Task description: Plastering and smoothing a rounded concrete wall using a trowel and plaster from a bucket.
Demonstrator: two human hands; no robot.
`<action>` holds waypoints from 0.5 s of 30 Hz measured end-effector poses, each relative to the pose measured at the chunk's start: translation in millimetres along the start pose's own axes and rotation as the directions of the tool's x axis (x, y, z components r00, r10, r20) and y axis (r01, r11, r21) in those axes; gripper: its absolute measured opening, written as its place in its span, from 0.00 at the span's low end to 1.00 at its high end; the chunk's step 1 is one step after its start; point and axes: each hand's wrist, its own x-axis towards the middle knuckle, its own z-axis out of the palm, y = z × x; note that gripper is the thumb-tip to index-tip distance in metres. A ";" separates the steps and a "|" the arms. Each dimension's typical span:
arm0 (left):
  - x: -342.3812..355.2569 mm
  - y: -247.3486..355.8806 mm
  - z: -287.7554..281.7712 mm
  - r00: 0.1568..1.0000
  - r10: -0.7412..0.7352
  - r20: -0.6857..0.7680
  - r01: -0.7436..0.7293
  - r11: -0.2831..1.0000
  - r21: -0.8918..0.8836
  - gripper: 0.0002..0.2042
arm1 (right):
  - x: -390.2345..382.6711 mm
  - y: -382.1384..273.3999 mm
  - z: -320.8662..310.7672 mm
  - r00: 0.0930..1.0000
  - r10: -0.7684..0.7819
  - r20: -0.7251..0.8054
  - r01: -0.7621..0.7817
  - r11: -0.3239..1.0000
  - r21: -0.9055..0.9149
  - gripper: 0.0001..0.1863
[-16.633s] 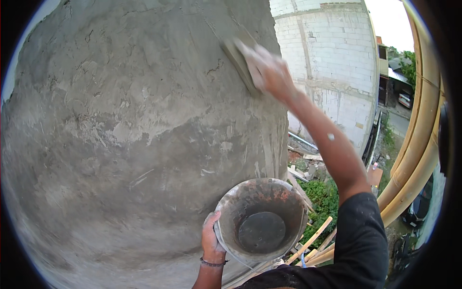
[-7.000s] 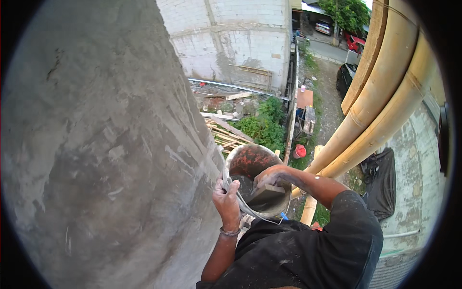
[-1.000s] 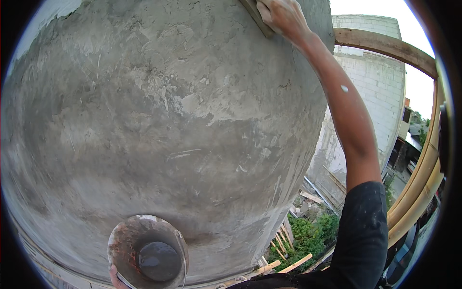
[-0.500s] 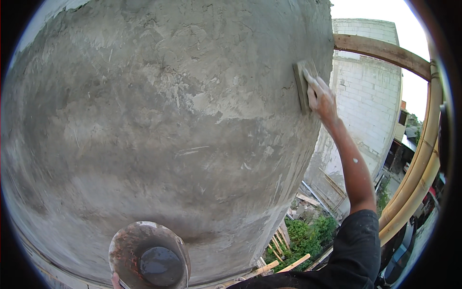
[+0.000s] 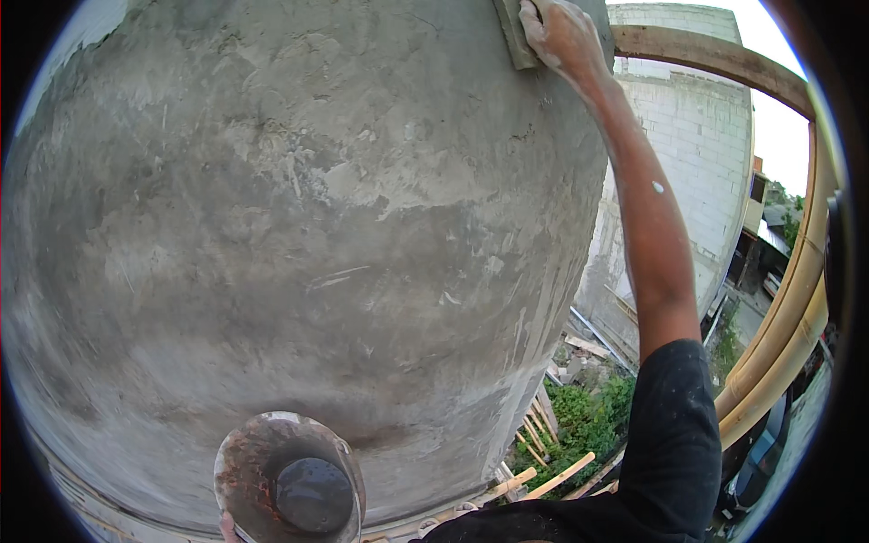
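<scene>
A grey plastering float (image 5: 513, 38) lies against the rough cement-plastered wall (image 5: 389, 235), close to its upper right edge. My right hand (image 5: 565, 38) is closed round the float's back, with pale cement smears on the skin and the arm stretched upward. Low in the view, a stained bucket (image 5: 237, 466) with some dark grey wet stuff at its bottom is tilted toward me. Only a few fingertips of my left hand (image 5: 228, 527) show, pressed at the bucket's lower left side; the rest of that hand is hidden.
On the right, a wooden beam (image 5: 715, 61) meets upright bamboo poles (image 5: 787, 321). A pale block wall (image 5: 692, 172) stands beyond the plastered wall's edge. Far below lie green plants (image 5: 593, 421), rubble and loose timber. Bamboo pieces (image 5: 561, 477) stick out near my right sleeve.
My right hand has moved the float up and to the left along the wall. The bucket sits slightly farther right in the view, still held by my left hand.
</scene>
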 end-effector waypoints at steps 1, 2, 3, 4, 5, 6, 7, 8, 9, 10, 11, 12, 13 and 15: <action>-0.4 0.6 3.3 1.000 0.005 0.015 -0.005 1.000 0.012 0.21 | -0.4 -2.7 3.3 1.000 0.000 0.017 0.001 1.000 -0.022 0.21; -0.9 1.4 6.6 0.999 0.008 0.032 -0.009 1.000 0.024 0.21 | -25.0 -7.4 -0.8 1.000 0.029 0.006 -0.029 1.000 0.004 0.20; -1.6 1.8 7.4 0.999 0.011 0.045 -0.013 0.999 0.035 0.21 | -53.7 -17.3 -1.4 0.999 0.045 -0.026 -0.043 0.997 0.065 0.21; -2.2 2.4 8.6 0.998 0.017 0.055 -0.020 0.999 0.046 0.21 | -87.5 -26.4 3.2 0.996 0.064 -0.058 -0.056 0.990 0.128 0.21; -2.6 2.7 9.8 0.998 0.024 0.063 -0.028 0.998 0.054 0.21 | -121.4 -36.6 1.5 0.993 0.116 0.008 -0.116 0.984 0.132 0.21; -3.6 2.3 12.7 0.996 0.025 0.081 -0.030 0.998 0.058 0.21 | -153.6 -43.4 -8.6 0.984 0.163 0.073 -0.171 0.978 0.120 0.22; -5.8 1.9 15.8 0.995 0.027 0.097 -0.034 0.997 0.065 0.21 | -183.9 -51.7 -17.8 0.978 0.183 0.101 -0.196 0.972 0.132 0.23; -8.8 1.6 18.8 0.993 0.029 0.114 -0.037 0.997 0.074 0.21 | -212.9 -59.2 -28.1 0.970 0.204 0.131 -0.223 0.964 0.143 0.24; -12.0 2.2 21.0 0.991 0.032 0.130 -0.043 0.995 0.084 0.21 | -241.8 -65.3 -38.4 0.953 0.230 0.197 -0.254 0.961 0.107 0.24; -14.2 3.1 23.0 0.989 0.040 0.141 -0.053 0.994 0.096 0.21 | -264.9 -71.2 -47.6 0.931 0.257 0.261 -0.285 0.956 0.076 0.24; -15.2 3.1 26.8 0.986 0.046 0.157 -0.063 0.992 0.106 0.20 | -280.0 -75.3 -60.4 0.928 0.265 0.264 -0.293 0.953 0.075 0.24; -15.9 2.0 32.1 0.983 0.052 0.176 -0.073 0.991 0.116 0.20 | -293.8 -77.0 -72.7 0.892 0.288 0.347 -0.323 0.945 0.045 0.25; -22.2 -4.8 36.8 0.984 0.066 0.167 -0.087 0.989 0.117 0.20 | -297.0 -80.9 -78.4 0.855 0.303 0.421 -0.348 0.937 0.031 0.25; -37.6 -27.6 56.1 0.867 0.497 0.008 -0.488 0.854 -0.182 0.21 | -285.5 -75.2 -82.0 0.849 0.353 0.393 -0.422 0.901 0.104 0.24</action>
